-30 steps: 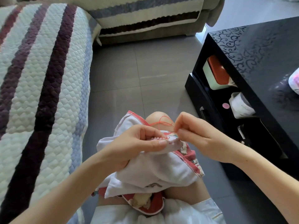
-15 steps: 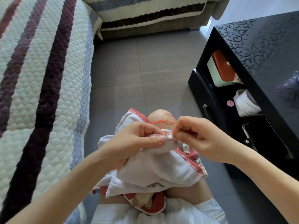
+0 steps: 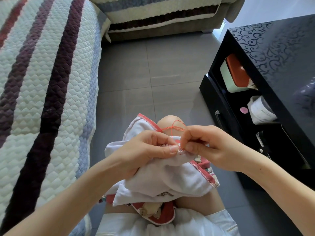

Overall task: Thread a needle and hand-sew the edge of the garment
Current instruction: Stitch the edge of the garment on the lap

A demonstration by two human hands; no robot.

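While the striped quilted sofa cover [image 3: 42, 99] fills the left side and grey floor tiles [image 3: 144, 74] run up the middle, a glossy black table [image 3: 281, 53] stands to the right, with an orange-lidded box [image 3: 237, 72] and a white tub [image 3: 260, 109] on its lower shelf.

Bunched on the person's lap, just behind the bare knee [image 3: 168, 121], lies the garment [image 3: 170, 176]: white cloth with a red overlocked border. It looks light and limp, so it will sag and slide unless it is gathered close to the seam. The best hold is on the border itself, a little to either side of the stitch, with the edge folded taut over a finger.

That is how the left hand [image 3: 144, 150] has it: the thumb lies flat on top, the fingers curl beneath, and the edge is pinched between them. The right hand [image 3: 208, 147] has its fingers curled, with thumb and forefinger closed tight at the same edge, tips almost touching the left thumb.

Orange thread [image 3: 173, 128] loops loosely above the knee and runs down between the two hands. It is thin and slack, so it could knot or snag if it is drawn through too fast.

What the right fingertips pinch is too fine to make out. I judge it to be the needle, partway through a stitch. It is stiff, slippery and sharp, and is best gripped near its middle.
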